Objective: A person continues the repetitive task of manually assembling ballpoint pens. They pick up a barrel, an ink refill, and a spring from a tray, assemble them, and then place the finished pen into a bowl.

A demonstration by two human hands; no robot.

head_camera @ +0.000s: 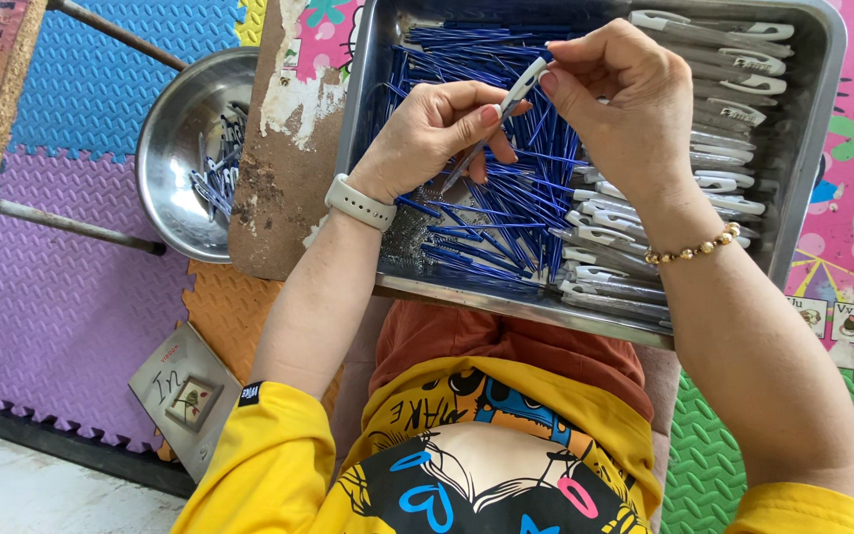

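Both hands hold one grey pen barrel (506, 107) above a steel tray (811, 119). My left hand (437, 133), with a pale watch at the wrist, grips its lower part. My right hand (625, 99), wearing a bead bracelet, pinches its white upper end. Under the hands the tray holds a heap of thin blue pen refills (506, 213). Rows of grey pen barrels with white clips (644, 213) lie along the tray's right side.
A round steel bowl (175, 109) with several pen parts sits left of the tray. The tray rests on a worn board (284, 188) over my lap. Coloured foam floor mats (71, 287) and a small booklet (185, 396) lie on the left.
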